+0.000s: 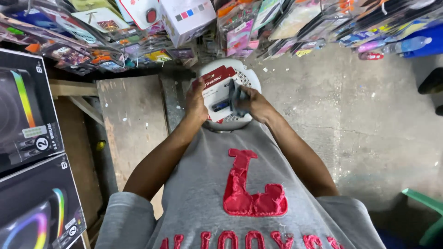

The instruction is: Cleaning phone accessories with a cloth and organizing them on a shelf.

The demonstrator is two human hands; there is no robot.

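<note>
My left hand (196,103) grips the left edge of a small red-and-white blister card (216,87) with a dark stick-shaped drive sealed in it. My right hand (254,103) holds a dark grey cloth (236,97) pressed against the card's right side. Both hands are raised over a round white stool (247,76) with a perforated top, just in front of my grey shirt with red letters.
A bare wooden bench (134,120) runs along the left. Black boxes with rainbow-lit speaker pictures (27,110) stack at far left. Hanging packaged accessories (240,27) crowd the top. Concrete floor (369,120) spreads right, with a green chair edge (427,203) at lower right.
</note>
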